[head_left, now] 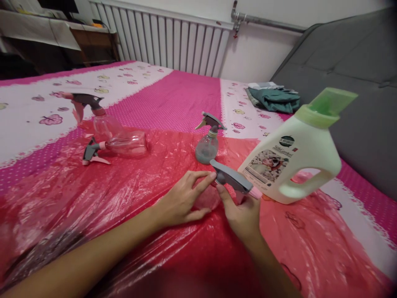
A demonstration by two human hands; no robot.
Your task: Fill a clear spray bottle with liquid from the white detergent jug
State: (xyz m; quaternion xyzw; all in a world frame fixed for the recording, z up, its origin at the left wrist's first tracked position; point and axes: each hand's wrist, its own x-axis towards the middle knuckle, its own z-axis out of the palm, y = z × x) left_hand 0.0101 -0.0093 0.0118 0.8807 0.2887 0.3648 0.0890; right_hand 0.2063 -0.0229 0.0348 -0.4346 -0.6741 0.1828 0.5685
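Note:
A spray bottle with a grey and pink trigger head stands between my hands at the centre, its clear body low against the red plastic sheet. My left hand curls round the bottle's near-left side, fingertips at the neck under the head and thumb by the body. From the right, my right hand grips the spray head, with the thumb at the neck and the other fingers mostly hidden. Just beyond stands a smaller spray bottle with greyish contents. A white detergent jug with a green cap leans to the right of my hands.
A red plastic sheet covers the near part of the bed. To the left are an upright clear spray bottle and one lying down. Folded clothes rest near the grey headboard. A radiator is behind.

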